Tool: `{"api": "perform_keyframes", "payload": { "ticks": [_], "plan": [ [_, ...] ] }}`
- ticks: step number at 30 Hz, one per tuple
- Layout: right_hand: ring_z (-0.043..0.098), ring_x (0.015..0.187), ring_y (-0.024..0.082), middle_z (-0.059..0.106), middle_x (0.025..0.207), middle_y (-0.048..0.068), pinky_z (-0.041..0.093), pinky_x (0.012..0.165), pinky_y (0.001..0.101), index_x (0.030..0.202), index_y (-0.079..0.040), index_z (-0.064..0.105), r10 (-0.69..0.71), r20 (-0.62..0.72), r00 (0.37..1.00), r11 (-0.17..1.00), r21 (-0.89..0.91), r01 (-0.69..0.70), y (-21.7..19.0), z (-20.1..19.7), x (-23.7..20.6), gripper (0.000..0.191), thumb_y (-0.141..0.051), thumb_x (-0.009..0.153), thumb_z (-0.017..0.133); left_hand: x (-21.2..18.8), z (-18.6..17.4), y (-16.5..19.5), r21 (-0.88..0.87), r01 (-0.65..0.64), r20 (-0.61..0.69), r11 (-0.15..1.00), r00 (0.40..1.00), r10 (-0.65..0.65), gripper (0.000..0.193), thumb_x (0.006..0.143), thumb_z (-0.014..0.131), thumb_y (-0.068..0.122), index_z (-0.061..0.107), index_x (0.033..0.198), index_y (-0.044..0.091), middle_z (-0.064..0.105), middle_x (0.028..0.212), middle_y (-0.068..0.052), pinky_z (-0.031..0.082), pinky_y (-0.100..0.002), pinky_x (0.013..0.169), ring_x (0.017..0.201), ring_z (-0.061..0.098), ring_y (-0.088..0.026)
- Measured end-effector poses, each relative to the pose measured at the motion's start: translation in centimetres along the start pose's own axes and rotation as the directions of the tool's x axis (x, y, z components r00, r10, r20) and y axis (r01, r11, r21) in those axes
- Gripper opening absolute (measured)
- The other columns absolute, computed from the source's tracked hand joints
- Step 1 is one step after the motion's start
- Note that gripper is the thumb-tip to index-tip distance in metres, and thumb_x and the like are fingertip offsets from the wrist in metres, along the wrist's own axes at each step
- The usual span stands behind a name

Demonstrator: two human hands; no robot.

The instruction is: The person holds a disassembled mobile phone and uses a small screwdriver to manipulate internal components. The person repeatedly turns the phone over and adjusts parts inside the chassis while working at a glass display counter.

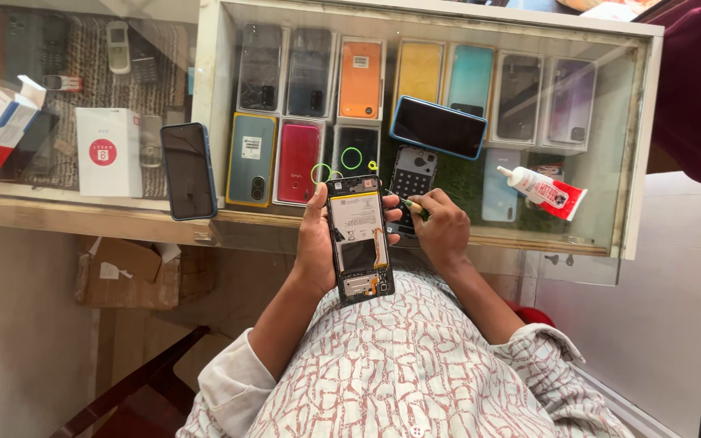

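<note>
Flanking opened phone (359,239): glue tube (544,191), dark phone (188,170) (glass-top).

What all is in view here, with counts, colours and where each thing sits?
Opened phone: one, black, back off, held in the left hand.
Screwdriver: one, green handle, in the right hand.
Back cover: one, black, on the glass behind the hands.
Blue phone: one, lying on the glass top.
Dark phone: one, at the counter edge, left.
Glue tube: one, white and red, on the glass, right.
Phone cases: about a dozen, mixed colours, inside the display case.
White box: one, left case.
Cardboard box: one, brown, under the counter.
Left hand: grip around the opened phone.
Right hand: grip on the screwdriver.
</note>
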State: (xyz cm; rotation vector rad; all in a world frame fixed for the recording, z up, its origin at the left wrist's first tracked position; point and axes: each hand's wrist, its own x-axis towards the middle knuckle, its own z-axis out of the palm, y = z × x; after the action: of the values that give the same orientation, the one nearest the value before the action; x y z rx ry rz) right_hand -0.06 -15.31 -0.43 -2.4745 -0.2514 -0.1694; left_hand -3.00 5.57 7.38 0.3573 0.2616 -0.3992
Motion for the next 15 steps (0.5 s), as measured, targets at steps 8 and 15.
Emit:
{"api": "perform_keyframes", "payload": {
  "ticks": [8,15],
  "plan": [
    [0.069,0.072,0.027,0.069,0.091,0.002,0.054,0.062,0.0386,0.095,-0.013,0.078,-0.093,0.003,0.996,0.992,-0.089,0.093,-0.2,0.5,0.4,0.015,-0.014,0.08,0.08,-0.3,0.4,0.5,0.002,-0.068,0.001,0.998,0.998,0.068,0.078,0.105,0.039,0.064,0.05,0.141,-0.004,0.061,0.136,-0.03,0.058,-0.054,0.097,0.118,0.065,-0.037],
    [0.068,0.073,0.03,0.066,0.093,0.008,0.054,0.063,0.0401,0.092,-0.008,0.07,-0.087,-0.01,0.996,0.993,-0.086,0.085,-0.3,1.1,0.4,0.012,-0.012,0.084,0.077,0.2,1.9,0.2,-0.177,0.02,0.112,0.984,0.994,0.0,0.079,0.107,0.037,0.064,0.05,0.146,-0.003,0.062,0.132,-0.028,0.056,-0.055,0.101,0.118,0.065,-0.038]
  ]
}}
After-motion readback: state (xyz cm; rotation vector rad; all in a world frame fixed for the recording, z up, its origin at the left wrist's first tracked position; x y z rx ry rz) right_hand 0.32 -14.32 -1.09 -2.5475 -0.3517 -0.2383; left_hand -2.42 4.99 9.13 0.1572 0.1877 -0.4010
